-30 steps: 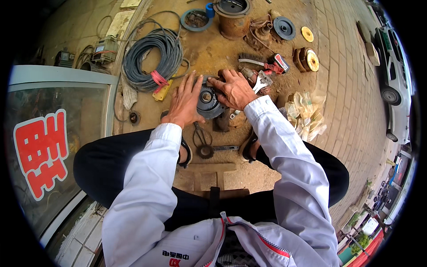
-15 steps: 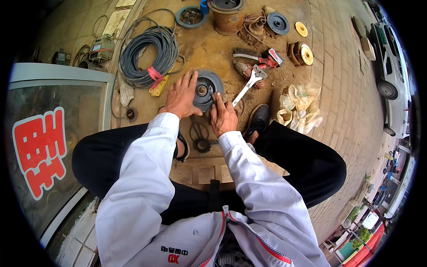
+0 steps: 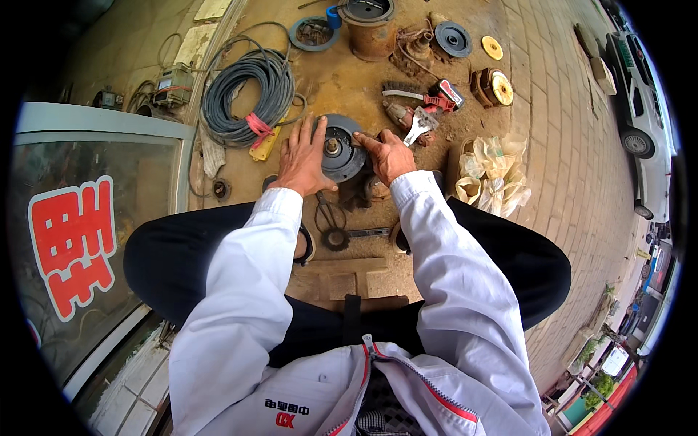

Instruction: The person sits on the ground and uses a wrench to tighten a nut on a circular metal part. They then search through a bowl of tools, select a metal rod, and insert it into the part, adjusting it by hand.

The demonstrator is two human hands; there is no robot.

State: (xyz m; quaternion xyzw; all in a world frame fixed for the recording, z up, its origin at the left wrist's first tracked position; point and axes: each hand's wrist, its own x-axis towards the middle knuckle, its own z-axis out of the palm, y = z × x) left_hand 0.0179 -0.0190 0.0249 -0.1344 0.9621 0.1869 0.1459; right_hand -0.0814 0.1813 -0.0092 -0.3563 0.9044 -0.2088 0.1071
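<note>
A grey round metal end cover [image 3: 346, 171] with a shaft stub at its centre lies on the ground between my feet. My left hand [image 3: 301, 158] rests on its left side, fingers stretched and slightly spread. At the cover's right rim, my right hand [image 3: 391, 155] pinches a small brownish piece, too small to name, against the metal. Right beside that hand the jaw of an adjustable wrench [image 3: 422, 125] shows; its handle is hidden behind the hand. Below the cover lie black scissors [image 3: 329, 212] and a toothed round part [image 3: 336, 239].
Coiled grey cable [image 3: 246, 89] lies at the far left, beside a glass door [image 3: 102, 240]. A red cordless tool [image 3: 442, 96] and wire brush [image 3: 403, 90] sit beyond the wrench. Further off stand a rusty motor housing [image 3: 371, 36] and copper-wound parts [image 3: 497, 87]. Plastic bags [image 3: 493, 174] lie right.
My right hand has moved up and outward along the cover's right rim, now covering the wrench handle. My left hand stays on the left side.
</note>
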